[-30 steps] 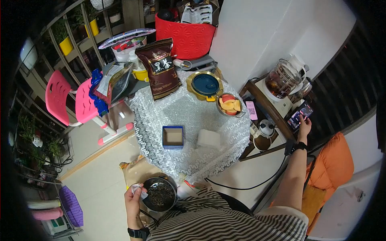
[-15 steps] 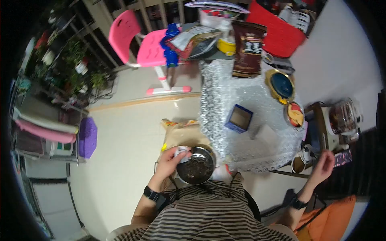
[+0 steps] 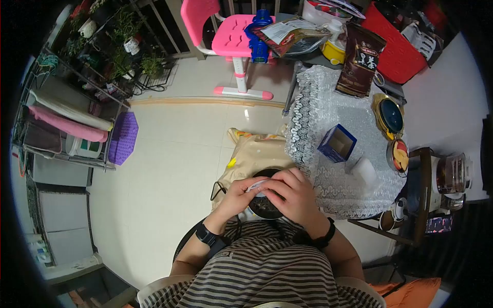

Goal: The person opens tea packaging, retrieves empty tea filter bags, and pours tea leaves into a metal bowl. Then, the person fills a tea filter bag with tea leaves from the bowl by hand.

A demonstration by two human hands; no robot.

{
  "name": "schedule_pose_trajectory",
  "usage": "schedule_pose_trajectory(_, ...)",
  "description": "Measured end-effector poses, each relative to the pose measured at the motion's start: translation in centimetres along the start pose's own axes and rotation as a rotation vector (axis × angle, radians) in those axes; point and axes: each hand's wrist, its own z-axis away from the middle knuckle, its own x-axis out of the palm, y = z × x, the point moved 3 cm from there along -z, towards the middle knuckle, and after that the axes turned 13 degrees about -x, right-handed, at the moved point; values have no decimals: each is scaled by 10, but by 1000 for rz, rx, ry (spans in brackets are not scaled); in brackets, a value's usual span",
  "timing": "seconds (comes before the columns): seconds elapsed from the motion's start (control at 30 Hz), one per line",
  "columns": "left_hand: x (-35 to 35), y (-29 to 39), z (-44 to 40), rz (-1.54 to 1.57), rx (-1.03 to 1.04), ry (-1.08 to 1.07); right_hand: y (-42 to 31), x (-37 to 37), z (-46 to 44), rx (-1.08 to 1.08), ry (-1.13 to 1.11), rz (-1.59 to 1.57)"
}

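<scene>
Over my lap, my left hand [image 3: 236, 197] pinches a small white packet [image 3: 257, 185]. My right hand [image 3: 295, 195] meets it from the other side, its fingers closed at the packet's edge. Just beneath both hands is a round metal bowl [image 3: 263, 174] holding dark, loose, dried-looking bits [image 3: 267, 208]. My hands cover much of the bowl. Behind it lies a beige bag [image 3: 262, 149]. On the table to the right stand an open blue box [image 3: 337, 143] and a white object [image 3: 364, 170] whose kind I cannot make out.
The table [image 3: 328, 192] has a silvery lace cloth. On it are a brown packet [image 3: 361, 60], a dark blue bowl [image 3: 391, 115] and a dish of apple pieces [image 3: 398, 155]. A pink chair [image 3: 239, 36] stands ahead; a rack [image 3: 67, 138] is at left.
My right hand has come in from the far right to join my left hand at the packet above the bowl. The camera view has shifted, moving the surroundings rightward in the picture.
</scene>
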Motion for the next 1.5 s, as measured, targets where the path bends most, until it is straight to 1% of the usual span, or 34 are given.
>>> schedule_pose_trajectory(0.03,0,-2,1,-59,13,20,2,6,1,11,-36,5)
schedule_pose_trajectory(0.07,0,-3,2,-53,8,25,3,10,3,10,-42,-1)
schedule_pose_trajectory(0.17,0,-6,1,-169,-11,93,3,15,7,-36,-57,18)
schedule_pose_trajectory(0.3,3,-12,-3,-175,22,69,2,12,11,-14,-44,28)
schedule_pose_trajectory(0.37,7,-4,-1,-74,33,60,3,10,13,5,-22,16)
schedule_pose_trajectory(0.5,4,-15,-5,-148,-43,-8,7,9,19,-56,-24,-1)
schedule_pose_trajectory(0.57,3,-19,-6,-230,95,-5,7,11,20,-84,-38,-16)
schedule_pose_trajectory(0.7,6,-24,-3,-216,69,-11,7,14,22,-76,-71,-39)
schedule_pose_trajectory(0.77,6,-23,-2,-125,-74,-68,6,13,22,-68,-93,-52)
schedule_pose_trajectory(0.83,6,-16,2,-99,-52,-86,4,11,20,-32,-174,-8)
schedule_pose_trajectory(0.87,6,-13,4,-73,-30,-103,3,11,21,-30,-174,-8)
schedule_pose_trajectory(0.9,4,-9,6,-73,-31,-104,2,11,20,-65,-185,18)
schedule_pose_trajectory(0.97,3,-2,8,138,-27,-247,1,10,21,-99,-197,44)
schedule_pose_trajectory(1.0,0,-2,8,138,-27,-247,0,10,22,-102,-205,37)
schedule_pose_trajectory(1.07,-3,-2,9,254,-75,-325,-2,11,24,-106,-213,28)
schedule_pose_trajectory(1.1,-5,-5,9,253,-76,-323,-3,11,24,-103,-186,9)
schedule_pose_trajectory(1.23,-9,-8,11,174,-113,-375,-5,11,23,-126,-128,-76)
schedule_pose_trajectory(1.3,-9,-6,12,143,-125,-388,-6,13,27,-130,-141,-80)
schedule_pose_trajectory(1.37,-8,-5,15,-68,-32,-339,-9,14,33,-131,-154,-87)
schedule_pose_trajectory(1.4,-6,-4,17,-67,-33,-339,-10,15,37,-128,-181,-78)
schedule_pose_trajectory(1.47,-3,0,21,-228,-10,-298,-13,14,43,-125,-208,-72)
schedule_pose_trajectory(1.5,-2,-1,22,-228,-13,-297,-14,13,45,-127,-227,-76)
